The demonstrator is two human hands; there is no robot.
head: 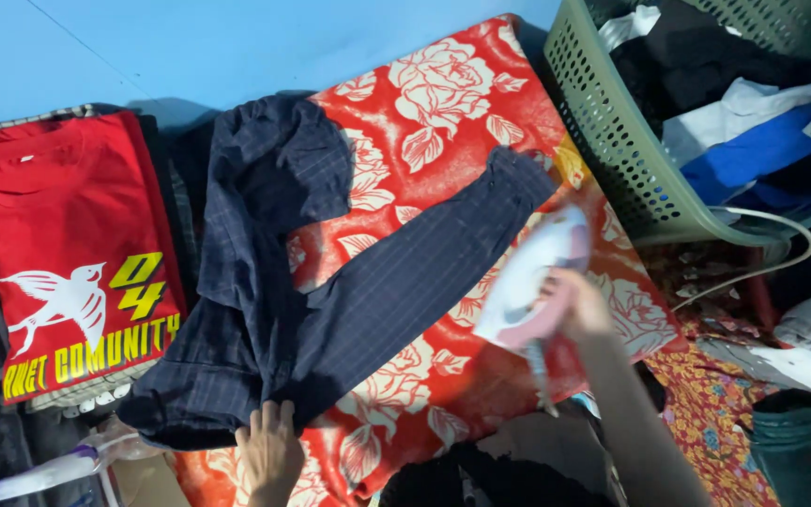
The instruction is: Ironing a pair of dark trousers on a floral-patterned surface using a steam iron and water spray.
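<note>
A dark navy checked shirt [274, 282] lies spread on a red cloth with white roses [443, 103]; one sleeve stretches out toward the upper right. My left hand [269, 446] presses flat on the shirt's near hem. My right hand [579, 305] grips the handle of a white and pink clothes iron [532, 277], which is blurred and sits at the sleeve's lower edge over the red cloth.
A folded red T-shirt with a white bird print [68, 253] lies on a stack at the left. A green plastic laundry basket [612, 141] full of clothes stands at the upper right. The iron's white cord [781, 258] loops beside it. A spray bottle [44, 474] lies at lower left.
</note>
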